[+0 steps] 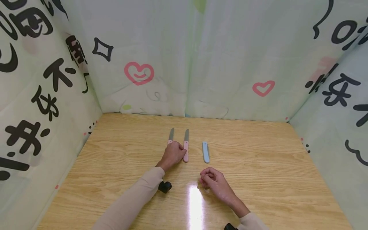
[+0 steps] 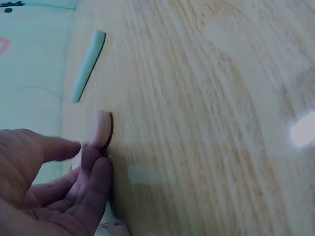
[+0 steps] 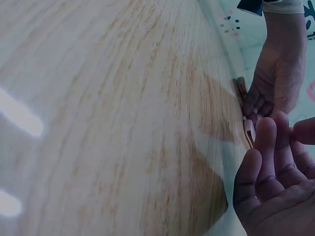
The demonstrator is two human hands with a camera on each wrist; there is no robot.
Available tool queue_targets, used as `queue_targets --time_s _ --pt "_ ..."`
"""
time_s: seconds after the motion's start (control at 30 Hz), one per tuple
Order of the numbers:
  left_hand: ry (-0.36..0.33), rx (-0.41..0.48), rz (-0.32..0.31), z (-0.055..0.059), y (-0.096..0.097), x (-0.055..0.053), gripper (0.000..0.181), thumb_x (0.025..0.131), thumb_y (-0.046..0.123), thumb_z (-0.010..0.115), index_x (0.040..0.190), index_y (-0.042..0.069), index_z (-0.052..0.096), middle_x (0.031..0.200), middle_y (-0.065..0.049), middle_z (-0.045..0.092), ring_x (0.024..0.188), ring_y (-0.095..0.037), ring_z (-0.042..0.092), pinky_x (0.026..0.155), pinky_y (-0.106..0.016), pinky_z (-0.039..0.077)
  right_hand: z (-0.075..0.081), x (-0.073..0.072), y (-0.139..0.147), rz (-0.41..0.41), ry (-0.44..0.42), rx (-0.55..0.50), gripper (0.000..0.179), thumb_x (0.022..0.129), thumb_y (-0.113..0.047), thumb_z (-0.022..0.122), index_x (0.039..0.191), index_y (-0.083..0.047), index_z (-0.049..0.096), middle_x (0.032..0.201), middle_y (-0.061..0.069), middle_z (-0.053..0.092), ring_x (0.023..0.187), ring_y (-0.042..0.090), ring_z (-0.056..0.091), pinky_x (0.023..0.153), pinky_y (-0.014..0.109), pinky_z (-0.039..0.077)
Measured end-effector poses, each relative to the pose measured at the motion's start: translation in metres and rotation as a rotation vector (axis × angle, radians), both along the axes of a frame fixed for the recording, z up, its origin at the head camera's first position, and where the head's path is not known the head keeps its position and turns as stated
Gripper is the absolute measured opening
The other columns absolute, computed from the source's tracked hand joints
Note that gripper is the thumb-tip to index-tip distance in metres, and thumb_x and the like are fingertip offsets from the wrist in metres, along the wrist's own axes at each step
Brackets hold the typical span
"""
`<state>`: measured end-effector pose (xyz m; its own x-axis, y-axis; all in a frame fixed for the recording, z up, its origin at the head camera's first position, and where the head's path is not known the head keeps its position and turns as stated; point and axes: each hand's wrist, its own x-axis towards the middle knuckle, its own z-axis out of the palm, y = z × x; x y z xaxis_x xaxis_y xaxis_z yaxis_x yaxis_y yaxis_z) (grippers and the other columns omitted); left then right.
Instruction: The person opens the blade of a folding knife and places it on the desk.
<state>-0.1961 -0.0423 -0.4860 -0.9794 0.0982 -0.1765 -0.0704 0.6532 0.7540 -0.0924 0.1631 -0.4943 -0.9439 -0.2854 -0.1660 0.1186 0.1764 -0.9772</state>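
Observation:
Two pink-handled knives with grey blades lie side by side on the table, blades pointing away. My left hand (image 1: 173,154) covers most of the left knife (image 1: 171,134). Its thumb and fingertips are at the handle of the right pink knife (image 1: 186,150), with that handle between them in the left wrist view. To the right lies a light blue folding knife (image 1: 205,152), its blade folded into the handle. My right hand (image 1: 217,183) hovers nearer to me, below the blue knife, fingers loosely curled with nothing in them.
The wooden table (image 1: 273,166) is enclosed at the back and sides by pale cloth walls (image 1: 230,57) with black writing and pink hearts. A black wrist device (image 1: 165,187) hangs under the left sleeve. A bright light reflection (image 1: 195,207) shows on the table's near part.

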Motion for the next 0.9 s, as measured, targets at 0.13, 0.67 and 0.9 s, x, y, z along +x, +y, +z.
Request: queue_targets --time_s 0.13,0.67,0.9 --pt "0.043 -0.003 -0.034 0.009 -0.007 0.002 0.021 0.1 0.012 0.059 0.089 0.0 0.071 0.069 -0.003 0.058 0.059 -0.014 0.05 0.053 -0.025 0.038 0.0 -0.003 0.001 -0.009 0.025 0.027 0.022 0.106 -0.008 0.051 0.113 0.012 0.056 0.095 0.019 0.066 0.085 0.028 0.066 0.076 0.033 0.057" --pt "0.425 0.087 0.158 0.056 -0.048 0.025 0.02 0.102 0.02 0.059 0.108 0.006 0.073 0.092 -0.004 0.07 0.086 -0.02 0.065 0.07 -0.04 0.052 0.007 -0.034 0.01 -0.205 0.241 0.151 0.015 0.097 -0.002 0.067 0.11 0.006 0.065 0.102 0.014 0.066 0.094 0.025 0.061 0.079 0.032 0.052" --pt "0.459 0.103 0.126 0.053 -0.049 0.044 0.016 0.101 0.019 0.061 0.106 0.01 0.073 0.092 0.0 0.07 0.086 -0.017 0.065 0.067 -0.039 0.051 0.01 -0.067 0.019 0.055 0.385 0.43 0.062 0.089 -0.007 0.077 0.144 0.002 0.05 0.15 0.02 0.044 0.135 0.042 0.037 0.103 0.063 0.036"
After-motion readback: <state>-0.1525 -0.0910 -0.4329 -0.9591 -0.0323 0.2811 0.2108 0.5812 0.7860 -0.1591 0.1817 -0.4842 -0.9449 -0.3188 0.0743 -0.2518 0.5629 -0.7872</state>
